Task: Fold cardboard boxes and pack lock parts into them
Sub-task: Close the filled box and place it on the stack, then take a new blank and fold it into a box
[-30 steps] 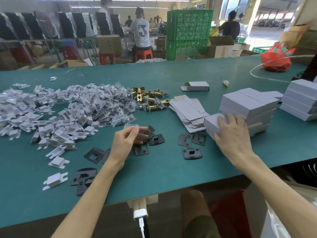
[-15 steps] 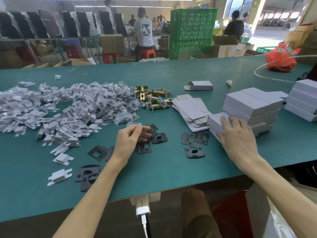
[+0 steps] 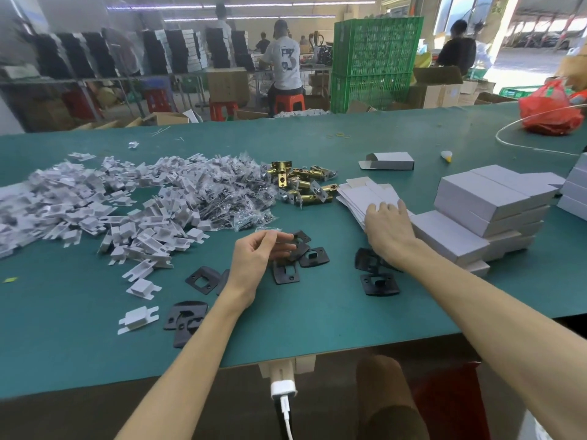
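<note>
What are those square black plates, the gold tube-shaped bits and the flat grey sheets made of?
The black plates look like stamped metal with a matte black coating: thin, flat, with punched holes and no shine, though hard plastic can't be ruled out. The gold parts are metal, likely brass or brass-plated, given their bright glints. The grey sheets are thin matte cardboard, die-cut with flaps.

Strip lights (image 3: 203,7) glow over green crates (image 3: 376,58), red stools (image 3: 289,103) and stacked shelves (image 3: 47,80) behind a teal tabletop (image 3: 317,138); daylight enters at right.
</note>
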Tool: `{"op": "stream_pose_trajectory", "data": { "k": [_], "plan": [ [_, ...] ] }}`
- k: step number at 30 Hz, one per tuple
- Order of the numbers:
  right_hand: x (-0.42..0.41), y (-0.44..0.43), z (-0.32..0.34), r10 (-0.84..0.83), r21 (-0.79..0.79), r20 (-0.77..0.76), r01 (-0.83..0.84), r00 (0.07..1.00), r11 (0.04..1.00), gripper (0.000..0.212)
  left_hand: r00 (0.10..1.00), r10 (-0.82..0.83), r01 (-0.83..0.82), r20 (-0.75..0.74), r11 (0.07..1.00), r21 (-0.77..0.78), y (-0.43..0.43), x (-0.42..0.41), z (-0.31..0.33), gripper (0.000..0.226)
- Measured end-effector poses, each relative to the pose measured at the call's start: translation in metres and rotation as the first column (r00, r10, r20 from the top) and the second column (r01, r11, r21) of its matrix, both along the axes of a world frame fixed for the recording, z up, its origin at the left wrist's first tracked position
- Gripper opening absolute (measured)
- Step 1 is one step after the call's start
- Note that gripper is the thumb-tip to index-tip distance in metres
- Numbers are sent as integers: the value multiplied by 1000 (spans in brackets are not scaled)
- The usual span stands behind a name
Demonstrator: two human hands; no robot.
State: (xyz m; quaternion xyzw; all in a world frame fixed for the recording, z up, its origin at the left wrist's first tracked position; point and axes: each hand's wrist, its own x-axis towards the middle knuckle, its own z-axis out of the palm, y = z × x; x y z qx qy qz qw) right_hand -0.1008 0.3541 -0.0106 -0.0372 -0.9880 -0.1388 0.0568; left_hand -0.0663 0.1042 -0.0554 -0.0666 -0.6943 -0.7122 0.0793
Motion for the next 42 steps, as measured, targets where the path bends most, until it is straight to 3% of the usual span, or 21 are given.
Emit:
{"op": "stream_pose_trajectory", "data": {
  "k": [7, 10, 14, 17, 19, 22, 25, 27, 28, 32, 36, 42],
  "plan": [
    [3, 5, 10, 106, 27, -72, -105, 992, 994, 22, 1000, 10, -10, 0, 1000, 22, 0, -4, -2, 31],
    [6, 10, 18, 123, -44, -96, -128, 988, 991, 6, 998, 53, -54, 18, 997, 61, -3, -7, -4, 34],
    [8, 11, 26, 72, -157, -109, -89, 991, 984, 14, 994, 102, -107, 49, 987, 124, -6, -8, -5, 35],
    [7, 9, 33, 0, -312, -341, -113, 940, 943, 14, 989, 129, -142, 77, 970, 197, -6, -9, -3, 30],
    [8, 7, 39, -99, -529, -495, -209, 863, 823, 28, 989, 122, -139, 86, 960, 243, -6, -8, -1, 25],
    [17, -6, 42, -218, -805, -514, -378, 830, 458, 31, 993, 76, -102, 94, 941, 322, -7, -6, 3, 25],
    [34, -29, 26, -249, -935, -349, -355, 903, 23, 22, 989, -10, -62, 146, 875, 481, -11, -4, 9, 39],
    [45, -44, 13, -192, -929, -185, -236, 964, -285, 20, 979, -85, -44, 185, 799, 600, -15, -3, 12, 57],
    [49, -50, 7, -158, -910, -121, -173, 980, -377, 20, 973, -117, -41, 198, 760, 649, -17, -3, 13, 64],
    [62, -72, -14, -21, -870, -21, -28, 1000, -493, 19, 961, -205, 19, 184, 716, 698, -23, -3, 17, 69],
    [66, -87, -25, 59, -878, -7, 22, 998, -478, 20, 956, -244, 52, 160, 683, 729, -26, -3, 20, 56],
    [66, -103, -32, 114, -869, -6, 51, 993, -493, 14, 943, -282, 47, 176, 637, 769, -25, -4, 14, 60]
  ]
}}
